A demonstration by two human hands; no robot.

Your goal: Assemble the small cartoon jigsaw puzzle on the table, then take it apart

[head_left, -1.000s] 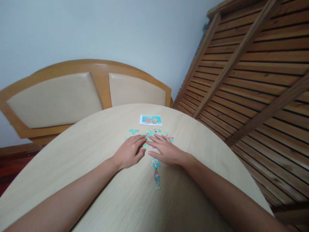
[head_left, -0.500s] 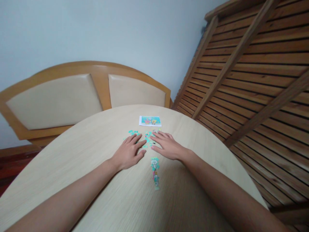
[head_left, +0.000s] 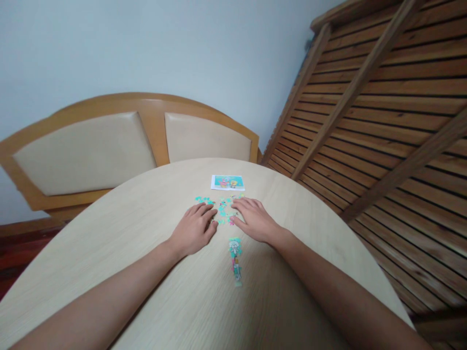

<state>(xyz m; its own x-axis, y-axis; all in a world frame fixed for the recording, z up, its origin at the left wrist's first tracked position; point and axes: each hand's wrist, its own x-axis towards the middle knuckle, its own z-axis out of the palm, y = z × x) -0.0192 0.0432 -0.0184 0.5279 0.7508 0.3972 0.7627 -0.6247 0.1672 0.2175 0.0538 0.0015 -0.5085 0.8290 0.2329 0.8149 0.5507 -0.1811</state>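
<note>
Loose jigsaw puzzle pieces (head_left: 222, 210), mostly turquoise with some pink and yellow, lie scattered between my hands. My left hand (head_left: 195, 227) rests at their left side, palm down, its fingers a little bent and apart. From the right, my right hand (head_left: 254, 219) reaches over the pieces with spread fingers, its fingertips on or just above some of them. Whatever is under the fingers is hidden. Nearer to me lies a narrow joined strip of puzzle (head_left: 235, 260) showing a pale cartoon character; neither hand touches it.
A picture card (head_left: 228, 183) with cartoon figures on turquoise lies beyond the pieces on the round wooden table (head_left: 153, 301). Past the table stands a cushioned wooden headboard (head_left: 151, 126) against the wall. Wooden slats (head_left: 368, 126) lean at the right.
My fingers have drawn in slightly, the left ones moving left and curling, so more pieces show between my hands. The strip and card stay put.
</note>
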